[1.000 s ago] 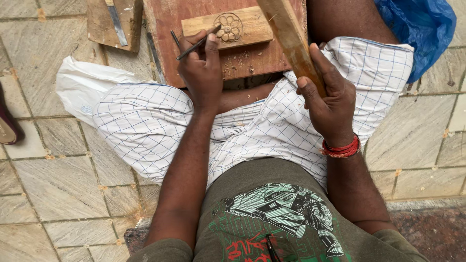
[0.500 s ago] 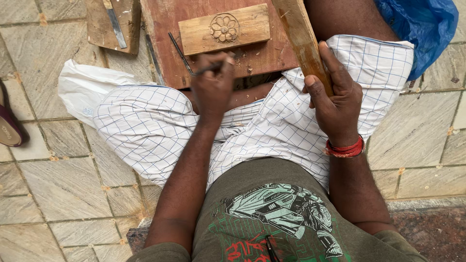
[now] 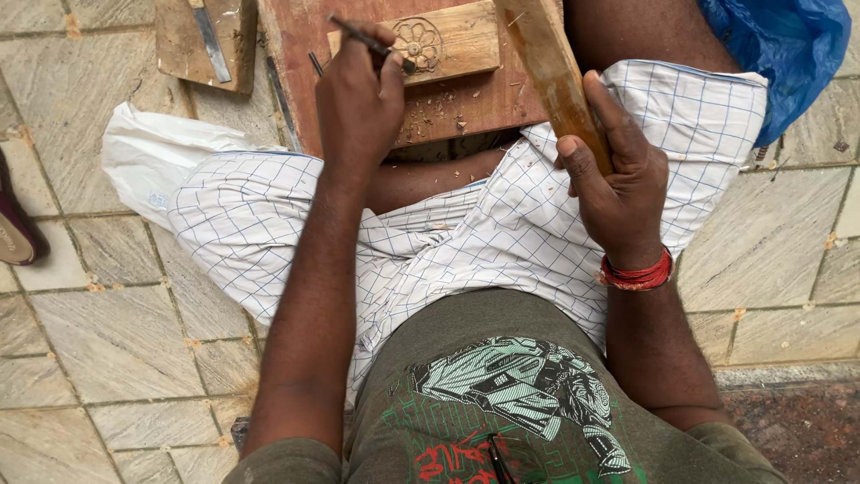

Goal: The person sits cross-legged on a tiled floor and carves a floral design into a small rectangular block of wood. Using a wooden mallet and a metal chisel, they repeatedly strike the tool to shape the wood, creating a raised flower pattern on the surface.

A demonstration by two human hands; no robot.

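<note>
your left hand [image 3: 358, 94] is pinched around a thin dark chisel [image 3: 369, 40], its tip set against the carved flower on the small wooden block [image 3: 452, 40] at the far middle of the scene. that block lies on a reddish board [image 3: 475, 103] strewn with wood chips, resting over your lap. your right hand [image 3: 618, 179] is wrapped tight around the handle of a wooden mallet [image 3: 551, 67], which slants up to the right of the block, just beside it. a red thread band [image 3: 638, 273] circles that wrist. a checked cloth [image 3: 502, 233] covers your legs. far left on the stone floor [image 3: 116, 341] sits another wooden piece [image 3: 179, 45] with a flat blade [image 3: 212, 40] lying on it, and a blue bag [image 3: 779, 54] is at far right.
</note>
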